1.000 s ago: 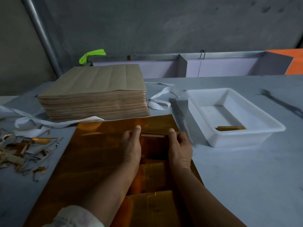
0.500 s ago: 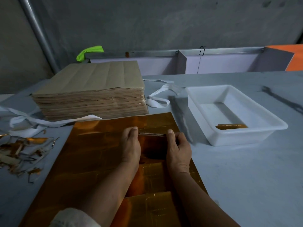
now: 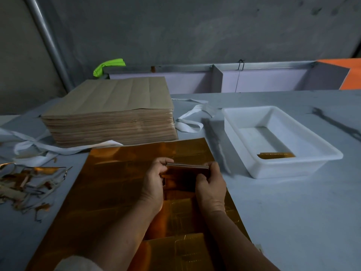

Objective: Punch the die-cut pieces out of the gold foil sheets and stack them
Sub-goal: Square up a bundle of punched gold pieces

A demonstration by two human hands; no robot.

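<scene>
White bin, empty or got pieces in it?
Nearly empty: one small stack of gold pieces lies at the near wall of the white bin.

The left hand (image 3: 154,182) and the right hand (image 3: 211,186) grip the two ends of a small stack of gold pieces (image 3: 185,168), just above the gold foil sheet (image 3: 117,182) lying flat on the tabletop (image 3: 293,212). At the right stands a white tray (image 3: 322,151) with a few loose pieces (image 3: 277,155) inside. Behind the sheet is a thick pile of brown sheets (image 3: 111,116), and foil scraps (image 3: 29,184) lie at the left.
</scene>
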